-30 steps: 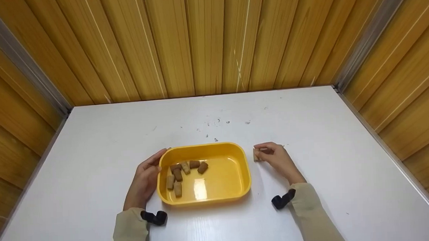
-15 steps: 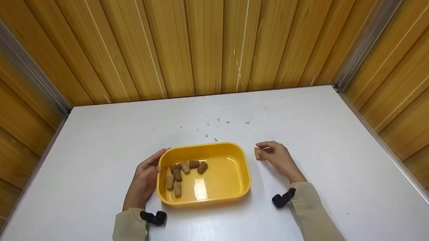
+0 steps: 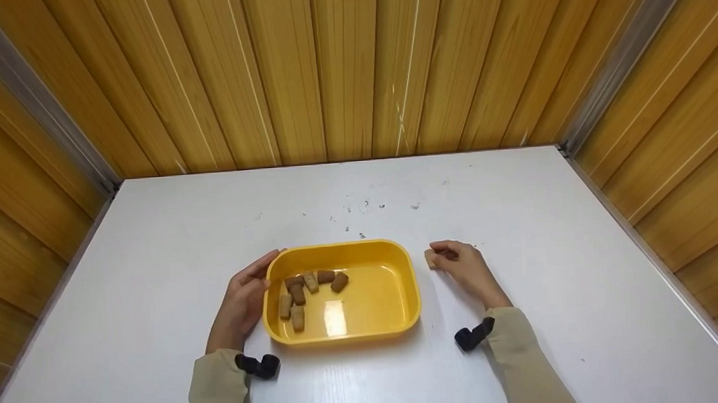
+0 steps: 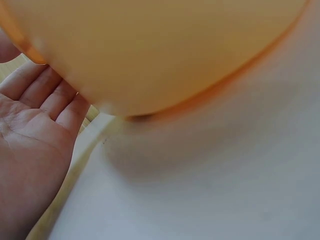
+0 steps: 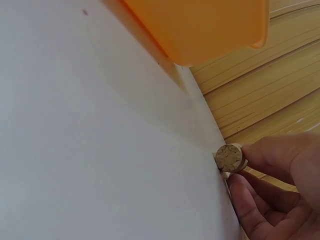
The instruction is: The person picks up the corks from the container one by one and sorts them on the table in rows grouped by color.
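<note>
Cork (image 5: 229, 158) barely shifted: right hand (image 3: 466, 274) pinches it, gap to tray (image 3: 415, 290); left hand (image 3: 237, 304) grips edge (image 3: 267, 317).

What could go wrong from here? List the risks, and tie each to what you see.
The cork in the right hand's pinch is small and round-sided, so it might slip and roll away. The left hand holds the yellow tub only at its left end, so a knock at the other end might swivel it. The corks inside could then shift.
</note>
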Motion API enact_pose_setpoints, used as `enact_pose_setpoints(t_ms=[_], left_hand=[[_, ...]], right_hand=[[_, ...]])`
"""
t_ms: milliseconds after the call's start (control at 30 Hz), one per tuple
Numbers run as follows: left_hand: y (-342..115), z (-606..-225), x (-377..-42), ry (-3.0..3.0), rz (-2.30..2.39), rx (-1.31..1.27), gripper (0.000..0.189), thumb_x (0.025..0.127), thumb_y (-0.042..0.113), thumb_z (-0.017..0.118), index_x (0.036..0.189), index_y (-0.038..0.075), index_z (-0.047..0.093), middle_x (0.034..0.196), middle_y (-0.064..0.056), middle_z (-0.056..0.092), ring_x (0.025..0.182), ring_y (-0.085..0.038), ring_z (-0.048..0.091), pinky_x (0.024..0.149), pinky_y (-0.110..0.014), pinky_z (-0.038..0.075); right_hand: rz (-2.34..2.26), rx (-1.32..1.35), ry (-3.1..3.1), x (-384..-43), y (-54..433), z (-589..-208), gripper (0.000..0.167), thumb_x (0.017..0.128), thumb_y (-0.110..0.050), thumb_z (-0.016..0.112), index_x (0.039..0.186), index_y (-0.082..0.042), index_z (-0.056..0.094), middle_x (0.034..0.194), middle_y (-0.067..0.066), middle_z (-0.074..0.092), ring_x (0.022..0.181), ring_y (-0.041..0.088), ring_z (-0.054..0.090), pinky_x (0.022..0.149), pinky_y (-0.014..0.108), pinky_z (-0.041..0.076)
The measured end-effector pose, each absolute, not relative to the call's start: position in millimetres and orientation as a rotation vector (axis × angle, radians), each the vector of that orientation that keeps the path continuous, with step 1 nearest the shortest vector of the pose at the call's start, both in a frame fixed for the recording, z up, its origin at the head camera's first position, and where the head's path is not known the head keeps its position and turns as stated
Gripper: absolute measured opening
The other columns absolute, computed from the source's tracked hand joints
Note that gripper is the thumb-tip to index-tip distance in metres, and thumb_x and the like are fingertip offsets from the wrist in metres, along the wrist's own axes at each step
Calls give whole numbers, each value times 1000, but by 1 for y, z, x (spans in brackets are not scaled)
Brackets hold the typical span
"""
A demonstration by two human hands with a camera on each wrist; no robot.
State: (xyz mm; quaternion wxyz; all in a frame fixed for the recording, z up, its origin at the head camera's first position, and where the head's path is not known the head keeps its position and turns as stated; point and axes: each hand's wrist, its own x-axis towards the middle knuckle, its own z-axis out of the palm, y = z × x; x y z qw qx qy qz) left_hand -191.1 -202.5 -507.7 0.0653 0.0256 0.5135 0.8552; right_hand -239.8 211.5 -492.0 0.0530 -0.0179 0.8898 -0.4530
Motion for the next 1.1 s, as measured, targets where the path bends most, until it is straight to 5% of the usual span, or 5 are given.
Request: enact_pose_setpoints(t_ms=[667,1100], left_hand=[[-203,-509,-192,1574,2594,132,58,83,-13,37,141,-9,39,134,-5,59,127,-15,53,105,-25,45],[-203,-508,-193,1573,2601,58,59,83,-13,37,141,-7,41,135,-6,59,127,-15,53,105,-24,44]], right_hand=[[-1406,-34,2702,-240,211,-491,41,91,-28,63,127,-7,61,124,12,64,112,26,59,103,42,45],[-1455,42,2714,-244,206,-485,36,93,-25,60,124,-8,64,122,12,64,103,22,61,85,28,51]])
